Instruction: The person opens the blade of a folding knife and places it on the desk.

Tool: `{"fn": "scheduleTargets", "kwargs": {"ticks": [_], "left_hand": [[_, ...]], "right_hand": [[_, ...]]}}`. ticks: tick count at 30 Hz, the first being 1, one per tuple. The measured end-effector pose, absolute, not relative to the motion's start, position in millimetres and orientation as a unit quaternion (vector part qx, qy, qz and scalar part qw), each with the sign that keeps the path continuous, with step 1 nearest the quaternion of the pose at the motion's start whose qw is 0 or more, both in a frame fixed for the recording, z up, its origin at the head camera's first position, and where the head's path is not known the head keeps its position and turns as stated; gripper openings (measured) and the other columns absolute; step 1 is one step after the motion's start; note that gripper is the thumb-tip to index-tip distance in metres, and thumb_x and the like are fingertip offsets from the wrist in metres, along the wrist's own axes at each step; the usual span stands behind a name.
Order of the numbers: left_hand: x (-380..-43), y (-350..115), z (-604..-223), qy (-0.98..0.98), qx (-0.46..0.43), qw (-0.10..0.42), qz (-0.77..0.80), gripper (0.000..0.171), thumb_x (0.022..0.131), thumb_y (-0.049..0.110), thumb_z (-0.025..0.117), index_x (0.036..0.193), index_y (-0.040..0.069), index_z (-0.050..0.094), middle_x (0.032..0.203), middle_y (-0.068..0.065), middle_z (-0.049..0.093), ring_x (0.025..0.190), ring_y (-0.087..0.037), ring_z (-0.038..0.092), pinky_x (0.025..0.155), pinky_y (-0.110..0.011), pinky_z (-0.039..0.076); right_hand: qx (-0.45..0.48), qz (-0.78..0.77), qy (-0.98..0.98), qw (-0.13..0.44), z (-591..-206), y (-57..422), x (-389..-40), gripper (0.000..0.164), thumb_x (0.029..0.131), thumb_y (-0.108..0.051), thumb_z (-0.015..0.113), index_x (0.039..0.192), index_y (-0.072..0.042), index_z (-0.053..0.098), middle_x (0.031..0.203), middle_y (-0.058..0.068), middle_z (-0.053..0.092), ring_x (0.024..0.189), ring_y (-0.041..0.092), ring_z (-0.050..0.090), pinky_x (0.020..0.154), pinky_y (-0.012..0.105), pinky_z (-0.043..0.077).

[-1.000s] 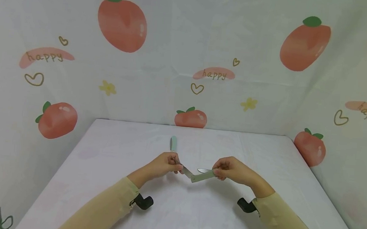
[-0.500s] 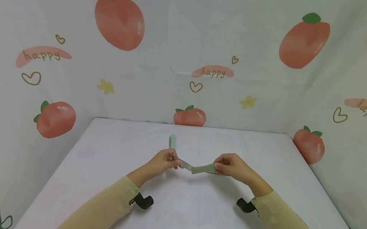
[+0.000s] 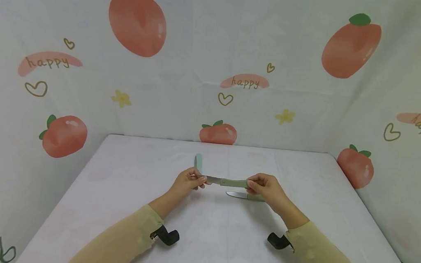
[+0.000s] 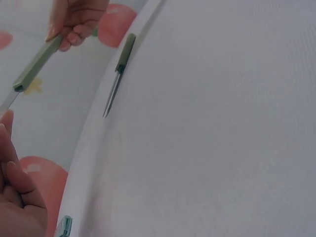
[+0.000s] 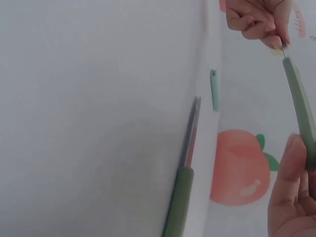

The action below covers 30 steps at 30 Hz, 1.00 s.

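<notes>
A folding knife with a light green handle [image 3: 234, 183] is held up level between both hands, its blade [image 3: 213, 179] nearly in line with the handle. My left hand [image 3: 187, 182] pinches the blade toward its tip, so the tip is hidden. My right hand [image 3: 268, 190] pinches the far end of the handle between thumb and fingers. Below, a second green-handled knife [image 4: 126, 52] lies on the table with its blade [image 3: 237, 194] out. In the head view the right hand covers part of its handle. Behind the left hand lies a teal piece [image 3: 198, 162], likely a knife handle.
The table [image 3: 223, 248] has a white cover, with its back edge meeting a white fruit-print backdrop [image 3: 193, 64]. Black cameras sit at the left wrist [image 3: 168, 236] and the right wrist [image 3: 278, 241].
The held knife has gone from bent at its pivot to almost straight. Its pivot has risen in view, away from the knife on the table, which now shows below it.
</notes>
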State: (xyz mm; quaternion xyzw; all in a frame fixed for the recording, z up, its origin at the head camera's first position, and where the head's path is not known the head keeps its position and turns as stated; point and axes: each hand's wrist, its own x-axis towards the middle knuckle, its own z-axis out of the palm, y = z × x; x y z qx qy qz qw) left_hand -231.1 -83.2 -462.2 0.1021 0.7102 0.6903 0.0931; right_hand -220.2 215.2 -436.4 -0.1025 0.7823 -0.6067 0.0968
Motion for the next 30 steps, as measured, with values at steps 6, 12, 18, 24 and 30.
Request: {"fn": "scheduleTargets", "kwargs": {"ticks": [6, 12, 18, 24, 30], "left_hand": [[-231.1, -75.1, -466.9, 0.685, 0.045, 0.082, 0.723, 0.015, 0.097, 0.007, 0.065, 0.086, 0.006, 0.055, 0.089, -0.007, 0.077, 0.070, -0.007, 0.062, 0.067, -0.024, 0.044], [-229.2, -75.9, -468.3, 0.691, 0.043, 0.082, 0.717, 0.015, 0.097, 0.008, 0.066, 0.086, 0.006, 0.056, 0.089, -0.007, 0.077, 0.069, -0.007, 0.062, 0.066, -0.024, 0.043], [-228.8, -82.6, -470.5, 0.727, 0.071, 0.096, 0.676, 0.016, 0.095, 0.012, 0.069, 0.085, 0.005, 0.059, 0.089, -0.009, 0.077, 0.069, -0.008, 0.063, 0.066, -0.025, 0.042], [-229.3, -90.8, -474.5, 0.776, 0.094, 0.130, 0.609, 0.017, 0.092, 0.018, 0.073, 0.088, 0.003, 0.068, 0.088, -0.005, 0.077, 0.072, -0.010, 0.060, 0.058, -0.023, 0.038], [-229.3, -96.9, -474.2, 0.792, 0.124, 0.170, 0.573, 0.019, 0.091, 0.022, 0.074, 0.090, 0.003, 0.070, 0.087, -0.004, 0.077, 0.072, -0.011, 0.056, 0.054, -0.022, 0.037]], "right_hand": [[-0.075, -0.629, 0.771, 0.073, -440.8, 211.1, -221.2, 0.027, 0.099, -0.009, 0.063, 0.110, 0.015, 0.060, 0.088, 0.011, 0.072, 0.078, 0.009, 0.067, 0.074, 0.024, 0.055], [-0.079, -0.636, 0.762, 0.093, -442.7, 213.5, -222.2, 0.027, 0.099, -0.007, 0.063, 0.112, 0.017, 0.059, 0.090, 0.010, 0.072, 0.079, 0.010, 0.068, 0.076, 0.026, 0.056], [-0.111, -0.611, 0.771, 0.144, -440.6, 221.8, -223.4, 0.028, 0.099, -0.008, 0.062, 0.113, 0.016, 0.060, 0.093, 0.009, 0.071, 0.083, 0.012, 0.068, 0.077, 0.026, 0.056], [-0.124, -0.576, 0.784, 0.195, -439.7, 227.7, -224.8, 0.026, 0.098, -0.013, 0.065, 0.111, 0.010, 0.064, 0.093, 0.007, 0.069, 0.086, 0.014, 0.066, 0.079, 0.028, 0.056], [-0.142, -0.542, 0.799, 0.219, -437.9, 232.5, -224.1, 0.024, 0.097, -0.016, 0.067, 0.106, 0.006, 0.066, 0.091, 0.017, 0.069, 0.081, 0.018, 0.062, 0.077, 0.032, 0.055]]}}
